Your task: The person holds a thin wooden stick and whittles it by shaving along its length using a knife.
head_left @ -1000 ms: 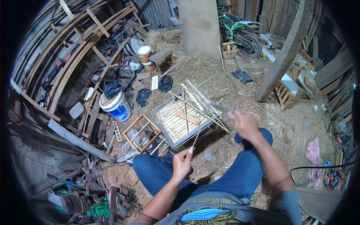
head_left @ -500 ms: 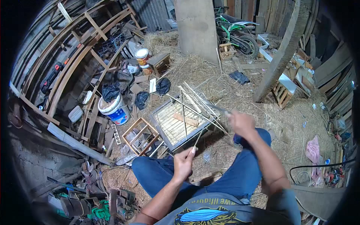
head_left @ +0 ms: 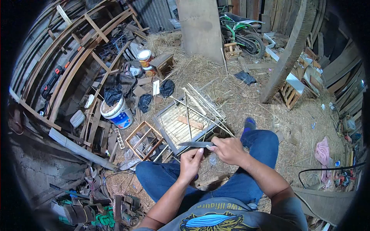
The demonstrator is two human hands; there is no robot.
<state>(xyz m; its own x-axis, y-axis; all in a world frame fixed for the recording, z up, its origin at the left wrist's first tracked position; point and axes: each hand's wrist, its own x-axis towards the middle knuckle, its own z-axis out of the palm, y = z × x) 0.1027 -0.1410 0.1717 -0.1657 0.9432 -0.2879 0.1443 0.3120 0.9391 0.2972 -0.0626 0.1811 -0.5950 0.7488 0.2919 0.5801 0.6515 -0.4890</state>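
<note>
Inward and to the left, the person's right hand (head_left: 228, 150) has swung since half a second ago, when it was out over the right knee; now, on my head view, it sits just beside the left hand (head_left: 189, 165). From where I watch, the right hand is closed around the handle of a knife (head_left: 194, 144), whose blade points left and lies nearly level over the left hand's raised thumb; I cannot tell whether the edge touches anything. The left hand keeps the same narrow pinch that gripped a thin strip in the earlier frame; that strip is now hard for me to make out behind the blade. Both hands are between the bent knees of the blue jeans (head_left: 259, 163), and the blade overlaps the near corner of a dark-framed slatted panel (head_left: 165, 133) on the straw-strewn floor (head_left: 295, 134). On that panel I see a reddish-brown board (head_left: 190, 123) lying flat, with loose sticks (head_left: 195, 102) piled across its far right side and some jutting past the edge. Just left of the panel is a small wooden frame (head_left: 153, 149), tilted, and farther left a white-and-blue bucket (head_left: 122, 117) with a black bag (head_left: 113, 96) on top.
</note>
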